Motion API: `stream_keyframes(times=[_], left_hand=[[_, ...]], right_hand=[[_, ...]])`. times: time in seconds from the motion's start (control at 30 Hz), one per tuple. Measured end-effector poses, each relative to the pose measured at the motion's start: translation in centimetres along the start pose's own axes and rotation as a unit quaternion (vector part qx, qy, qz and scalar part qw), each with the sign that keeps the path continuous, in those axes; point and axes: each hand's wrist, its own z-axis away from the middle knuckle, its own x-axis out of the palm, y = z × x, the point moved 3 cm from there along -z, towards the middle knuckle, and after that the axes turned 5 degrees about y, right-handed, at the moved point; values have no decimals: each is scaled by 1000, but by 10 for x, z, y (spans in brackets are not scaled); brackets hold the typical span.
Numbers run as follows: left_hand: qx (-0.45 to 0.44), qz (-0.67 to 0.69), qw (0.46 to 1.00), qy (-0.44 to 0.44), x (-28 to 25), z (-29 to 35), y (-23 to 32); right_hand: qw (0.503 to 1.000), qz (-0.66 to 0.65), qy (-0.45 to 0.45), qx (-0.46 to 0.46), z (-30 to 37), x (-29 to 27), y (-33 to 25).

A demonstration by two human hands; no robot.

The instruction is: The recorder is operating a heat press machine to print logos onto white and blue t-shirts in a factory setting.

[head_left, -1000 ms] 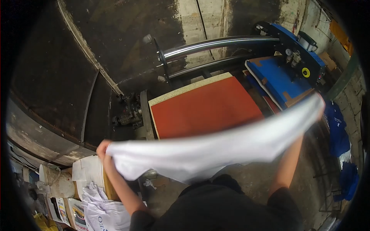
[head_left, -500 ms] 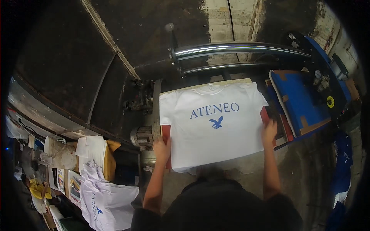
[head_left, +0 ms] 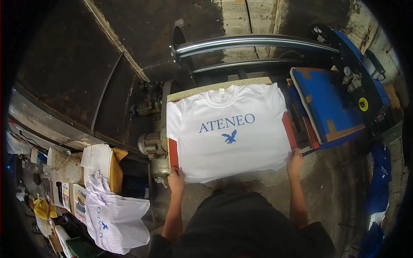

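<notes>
While the heat press (head_left: 275, 47) fills the upper half of the view with its two chrome rails and one blue upper plate (head_left: 327, 107) swung off to the right, one white T-shirt (head_left: 228, 129) with a blue print lies flat, collar away from the person, on the red lower pad (head_left: 173, 152). Red strips of pad show past both side edges, and the hem overhangs the near edge. Both hands are curled at the hem corners: left hand (head_left: 176, 178) pinching the near-left corner, right hand (head_left: 295, 161) the near-right one. Another printed white shirt (head_left: 114, 219) lies piled lower left.
</notes>
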Motion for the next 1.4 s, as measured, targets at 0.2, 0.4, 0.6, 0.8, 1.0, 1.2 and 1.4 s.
stream_keyframes(times=[0.2,0.4,0.6,0.8,1.0,1.2,1.4], left_hand=[[-66,105,992,8,-9,-53,49],[-201,547,804,-119,29,-157,47],[-211,706,667,109,3,-161,1],[-306,593,713,217,-15,-64,-130],[-385,158,895,-161,17,126,-264],[-605,232,735,-201,10,255,-228],[-504,261,801,-190,28,163,-235]], right_hand=[[938,81,294,-164,-59,-110,34],[921,225,317,35,-172,-245,131],[944,297,140,-13,-228,-241,235],[956,228,174,-63,-257,-248,269],[954,271,129,-9,-267,-239,272],[943,290,154,57,-214,-249,220],[950,276,143,31,-162,-227,113]])
